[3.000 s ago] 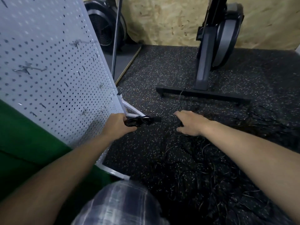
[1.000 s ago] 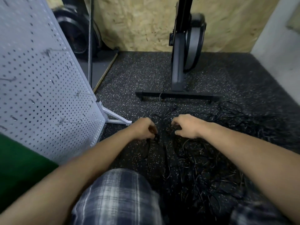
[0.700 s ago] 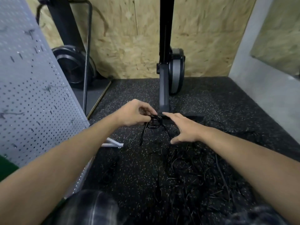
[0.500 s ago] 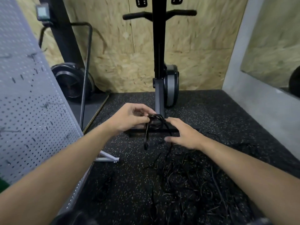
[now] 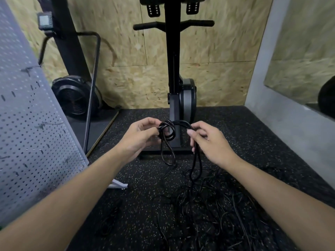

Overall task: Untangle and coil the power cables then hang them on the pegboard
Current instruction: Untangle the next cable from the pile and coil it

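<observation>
- A black exercise machine [image 5: 172,69] is seen upright at the middle of the far wall, with a handlebar [image 5: 174,24] across its column and a grey-faced wheel housing [image 5: 188,98] low on its right side.
- A second black machine [image 5: 67,42] is placed to the left; a small display [image 5: 44,19] is fixed near its top, and a round fan wheel [image 5: 74,98] is set at its foot.
- A bent metal tube [image 5: 94,69] is seen in front of that fan wheel.
- The back wall [image 5: 217,51] is clad in chipboard.
- The floor [image 5: 253,133] is covered in black rubber flecked with pale specks.
- A grey wall [image 5: 272,105] is seen on the right.
</observation>
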The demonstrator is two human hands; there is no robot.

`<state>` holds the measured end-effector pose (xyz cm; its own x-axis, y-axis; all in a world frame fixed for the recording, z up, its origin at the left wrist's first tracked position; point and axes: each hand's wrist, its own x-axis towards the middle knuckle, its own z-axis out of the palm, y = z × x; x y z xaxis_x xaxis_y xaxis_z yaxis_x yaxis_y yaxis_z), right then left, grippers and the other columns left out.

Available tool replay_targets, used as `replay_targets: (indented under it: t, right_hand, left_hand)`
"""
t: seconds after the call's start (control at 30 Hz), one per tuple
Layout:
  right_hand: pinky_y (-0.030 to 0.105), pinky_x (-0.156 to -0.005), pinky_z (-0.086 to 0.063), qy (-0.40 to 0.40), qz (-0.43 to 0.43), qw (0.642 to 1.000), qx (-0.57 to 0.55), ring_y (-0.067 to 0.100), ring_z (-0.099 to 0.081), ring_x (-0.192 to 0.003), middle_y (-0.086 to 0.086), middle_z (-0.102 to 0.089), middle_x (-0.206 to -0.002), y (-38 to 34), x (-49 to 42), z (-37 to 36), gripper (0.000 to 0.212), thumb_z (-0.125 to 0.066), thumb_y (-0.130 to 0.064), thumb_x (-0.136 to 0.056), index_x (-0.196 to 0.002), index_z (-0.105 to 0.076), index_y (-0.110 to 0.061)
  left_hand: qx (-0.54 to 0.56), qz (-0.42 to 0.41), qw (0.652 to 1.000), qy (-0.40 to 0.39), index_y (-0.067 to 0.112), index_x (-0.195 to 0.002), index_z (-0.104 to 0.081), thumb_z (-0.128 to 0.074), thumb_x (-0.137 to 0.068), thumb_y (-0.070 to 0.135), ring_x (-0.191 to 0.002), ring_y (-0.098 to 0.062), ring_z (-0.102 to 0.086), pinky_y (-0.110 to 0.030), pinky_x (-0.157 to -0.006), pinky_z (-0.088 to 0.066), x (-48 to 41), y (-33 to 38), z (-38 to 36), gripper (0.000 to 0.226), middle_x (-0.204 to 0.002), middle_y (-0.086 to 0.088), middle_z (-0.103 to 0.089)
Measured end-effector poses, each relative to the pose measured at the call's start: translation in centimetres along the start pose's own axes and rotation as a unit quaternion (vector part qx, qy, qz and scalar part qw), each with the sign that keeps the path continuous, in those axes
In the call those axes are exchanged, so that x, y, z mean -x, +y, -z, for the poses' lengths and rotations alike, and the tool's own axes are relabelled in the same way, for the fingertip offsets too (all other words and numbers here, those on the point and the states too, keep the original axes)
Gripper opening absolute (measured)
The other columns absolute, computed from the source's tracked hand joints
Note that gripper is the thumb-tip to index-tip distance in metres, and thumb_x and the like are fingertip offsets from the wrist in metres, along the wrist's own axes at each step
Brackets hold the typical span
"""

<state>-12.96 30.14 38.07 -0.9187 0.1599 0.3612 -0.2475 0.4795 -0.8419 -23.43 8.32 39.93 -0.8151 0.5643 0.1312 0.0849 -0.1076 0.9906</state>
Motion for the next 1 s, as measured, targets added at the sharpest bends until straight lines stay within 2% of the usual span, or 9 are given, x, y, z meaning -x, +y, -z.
replay_targets:
  t: [0.17, 0.27, 0.33, 0.47, 0.6, 0.73, 0.87, 0.93, 1.0]
  right_hand:
    - [0.031, -0.070, -0.056, -0.022, -0.042, 0.999, 0.010, 0.021, -0.075, -0.070, 0.003, -0.077, -0.077, 0.0, 0.2, -0.1, 0.009, -0.065, -0.024, -0.102, -0.100, -0.067, -0.016]
    - [0.041, -0.094, -0.057, -0.065, -0.098, 0.993, 0.028, 0.015, -0.077, -0.090, -0.003, -0.080, -0.090, 1.4, 0.3, -0.4, 0.008, -0.073, -0.022, -0.096, -0.104, -0.071, -0.019]
    - [0.048, -0.104, -0.053, -0.087, -0.119, 0.989, -0.001, 0.020, -0.074, -0.102, -0.001, -0.079, -0.100, 1.6, 0.1, -0.8, 0.017, -0.073, -0.023, -0.095, -0.111, -0.071, -0.026]
    - [0.037, -0.097, -0.053, -0.129, -0.104, 0.986, -0.005, 0.008, -0.070, -0.104, -0.008, -0.077, -0.106, 1.2, 0.0, -1.8, 0.019, -0.066, -0.039, -0.100, -0.118, -0.071, -0.039]
    - [0.039, -0.104, -0.051, -0.134, -0.067, 0.988, 0.045, 0.003, -0.068, -0.112, -0.017, -0.075, -0.116, 1.1, 0.2, -3.0, 0.026, -0.063, -0.047, -0.100, -0.125, -0.071, -0.041]
    - [0.046, -0.099, -0.054, -0.100, -0.061, 0.990, 0.076, 0.006, -0.070, -0.102, -0.014, -0.076, -0.105, 1.6, 0.0, -3.4, 0.016, -0.069, -0.039, -0.099, -0.114, -0.075, -0.037]
    - [0.035, -0.100, -0.054, -0.070, -0.056, 0.988, 0.124, 0.000, -0.067, -0.102, -0.019, -0.073, -0.105, 2.1, 0.4, -4.1, 0.013, -0.068, -0.031, -0.100, -0.110, -0.075, -0.029]
    - [0.025, -0.090, -0.055, -0.044, -0.053, 0.990, 0.125, 0.000, -0.069, -0.094, -0.018, -0.074, -0.097, 1.6, 0.7, -4.5, 0.009, -0.066, -0.028, -0.102, -0.104, -0.071, -0.034]
    - [0.024, -0.076, -0.054, -0.024, -0.046, 0.989, 0.138, 0.004, -0.069, -0.080, -0.012, -0.075, -0.087, 1.3, 0.8, -4.7, 0.010, -0.063, -0.027, -0.103, -0.101, -0.069, -0.035]
  left_hand:
    - [-0.062, -0.038, 0.997, 0.008, 0.011, -0.102, -0.066, -0.068, -0.096, -0.002, -0.098, -0.025, -0.077, -0.041, -0.089, -0.056, 0.5, -1.2, 0.4, 0.015, -0.101, -0.015, -0.080]
    - [-0.146, -0.064, 0.987, -0.003, 0.013, -0.111, -0.071, -0.072, -0.096, 0.003, -0.100, -0.024, -0.077, -0.043, -0.098, -0.058, 1.0, -2.6, 0.3, 0.018, -0.102, -0.005, -0.081]
    - [-0.176, -0.066, 0.982, -0.008, 0.015, -0.112, -0.073, -0.073, -0.095, 0.005, -0.102, -0.017, -0.076, -0.042, -0.101, -0.058, 1.4, -3.6, 0.0, 0.020, -0.105, 0.002, -0.080]
    - [-0.209, -0.090, 0.974, -0.005, 0.024, -0.111, -0.075, -0.076, -0.094, 0.008, -0.109, -0.004, -0.071, -0.036, -0.105, -0.055, 1.8, -4.7, -0.5, 0.023, -0.109, 0.012, -0.078]
    - [-0.263, -0.128, 0.955, 0.042, 0.024, -0.108, -0.076, -0.079, -0.092, 0.011, -0.103, 0.002, -0.070, -0.027, -0.098, -0.056, 1.9, -4.9, -0.5, 0.021, -0.104, 0.014, -0.076]
    - [-0.359, -0.196, 0.910, 0.070, 0.022, -0.107, -0.079, -0.084, -0.087, 0.018, -0.097, 0.002, -0.069, -0.024, -0.091, -0.057, 1.8, -5.2, 0.1, 0.022, -0.101, 0.015, -0.073]
    - [-0.413, -0.216, 0.883, 0.050, 0.018, -0.106, -0.080, -0.085, -0.086, 0.021, -0.088, -0.003, -0.068, -0.032, -0.085, -0.058, 1.6, -5.7, 0.3, 0.020, -0.095, 0.011, -0.073]
    - [-0.427, -0.236, 0.871, 0.057, 0.015, -0.104, -0.079, -0.084, -0.088, 0.021, -0.087, -0.006, -0.068, -0.034, -0.083, -0.058, 1.7, -5.6, 0.2, 0.017, -0.095, 0.011, -0.072]
    - [-0.434, -0.248, 0.864, 0.064, 0.015, -0.101, -0.078, -0.083, -0.089, 0.021, -0.085, -0.007, -0.067, -0.035, -0.080, -0.059, 1.7, -5.2, 0.2, 0.015, -0.093, 0.011, -0.071]
